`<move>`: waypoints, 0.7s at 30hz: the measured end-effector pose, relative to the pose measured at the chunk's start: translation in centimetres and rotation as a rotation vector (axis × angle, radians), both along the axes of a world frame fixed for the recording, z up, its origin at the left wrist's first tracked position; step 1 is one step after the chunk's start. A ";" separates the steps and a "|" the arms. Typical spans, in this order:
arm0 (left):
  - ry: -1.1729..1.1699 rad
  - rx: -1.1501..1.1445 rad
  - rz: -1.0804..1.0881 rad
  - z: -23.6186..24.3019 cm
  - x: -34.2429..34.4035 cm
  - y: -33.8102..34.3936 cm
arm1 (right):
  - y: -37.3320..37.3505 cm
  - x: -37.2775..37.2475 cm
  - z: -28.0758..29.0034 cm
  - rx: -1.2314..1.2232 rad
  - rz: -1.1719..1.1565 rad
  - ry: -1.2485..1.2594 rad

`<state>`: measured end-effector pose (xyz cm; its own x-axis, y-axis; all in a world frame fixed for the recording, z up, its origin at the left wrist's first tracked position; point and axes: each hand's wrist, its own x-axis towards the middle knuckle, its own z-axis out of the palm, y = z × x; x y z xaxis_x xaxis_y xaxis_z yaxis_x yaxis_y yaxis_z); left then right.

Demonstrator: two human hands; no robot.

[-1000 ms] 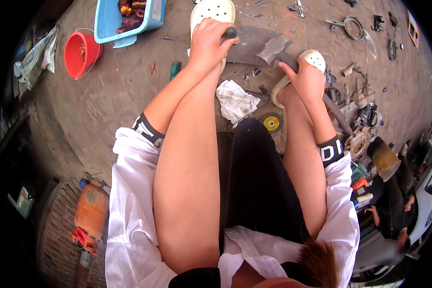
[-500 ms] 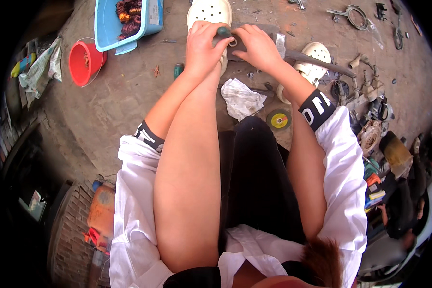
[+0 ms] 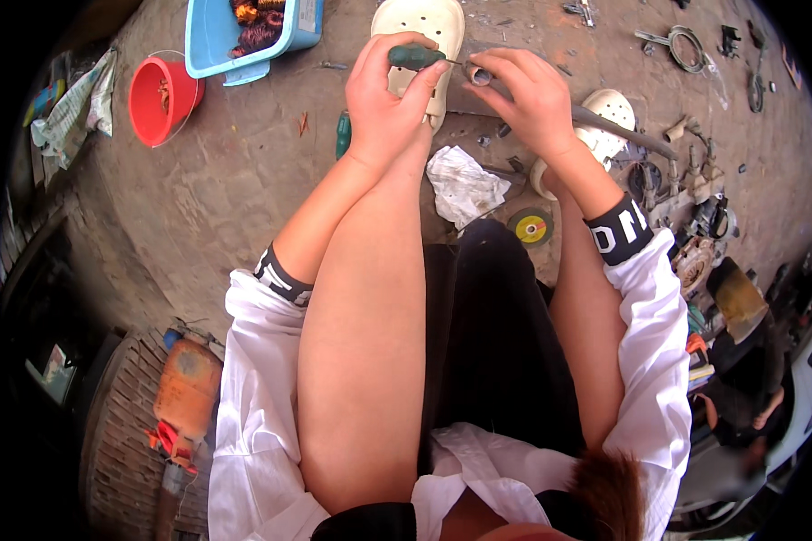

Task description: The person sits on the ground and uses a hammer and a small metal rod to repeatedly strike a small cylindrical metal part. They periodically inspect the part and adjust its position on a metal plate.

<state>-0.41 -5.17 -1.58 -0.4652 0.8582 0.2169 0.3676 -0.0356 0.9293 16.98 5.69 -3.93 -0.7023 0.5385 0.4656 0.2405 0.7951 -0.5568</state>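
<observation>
My left hand (image 3: 385,104) is closed round the dark green handle of a screwdriver (image 3: 415,58). Its thin shaft points right, toward a small round metal part (image 3: 479,75) with a hollow end. That part sits pinched between the thumb and fingers of my right hand (image 3: 532,99). The shaft tip meets or nearly meets the part; I cannot tell which. Both hands are above my cream clogs (image 3: 417,20), and a long dark bar (image 3: 622,132) lies on the ground beyond my right wrist.
A crumpled white cloth (image 3: 465,185) and a cutting disc (image 3: 530,226) lie between my legs. To the left stand a red bucket (image 3: 158,104) and a blue basin (image 3: 235,56) with copper-coloured coils. Metal parts (image 3: 695,257) crowd the right side. A green object (image 3: 343,135) lies beside my left wrist.
My right hand has moved right, away from the left. The screwdriver has turned from end-on to lying sideways, and the metal part's hollow end now shows. The view has shifted slightly.
</observation>
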 end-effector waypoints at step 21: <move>0.043 -0.212 -0.166 -1.7 0.5 -0.2 | -2.0 -0.2 -6.1 -0.228 0.006 -0.373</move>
